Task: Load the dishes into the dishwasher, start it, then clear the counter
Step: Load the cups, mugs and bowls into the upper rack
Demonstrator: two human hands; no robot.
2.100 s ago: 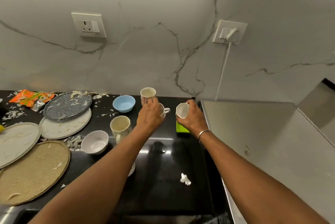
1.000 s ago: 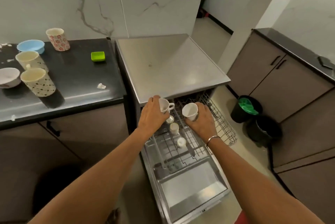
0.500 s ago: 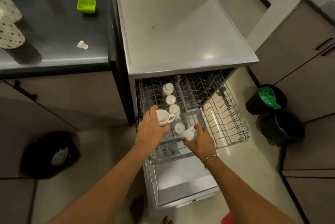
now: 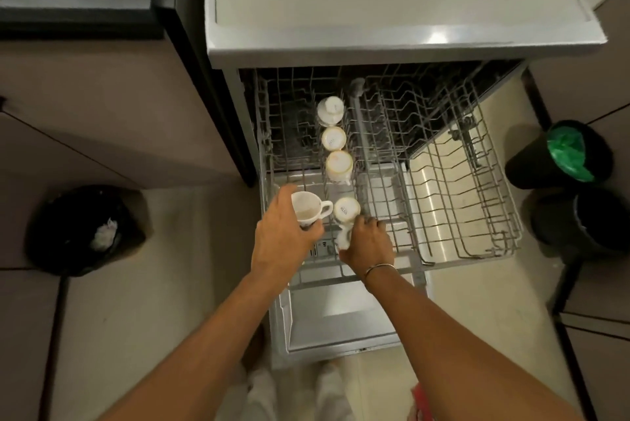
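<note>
1. A white cup point(image 4: 308, 209) is sitting mouth-up in the left hand point(image 4: 283, 236), whose fingers point(image 4: 312, 232) are curling round its body, over the front left of the pulled-out rack point(image 4: 477, 216).
2. The right hand point(image 4: 368, 246) is gripping a second cup point(image 4: 342, 239), tipped down into the rack just beside the first.
3. Four upturned cups point(image 4: 339, 165) are standing in a row behind them.
4. The dishwasher door point(image 4: 341, 325) is lying open below.
5. A bin with a green bag point(image 4: 566, 154) is standing on the floor to the right.
</note>
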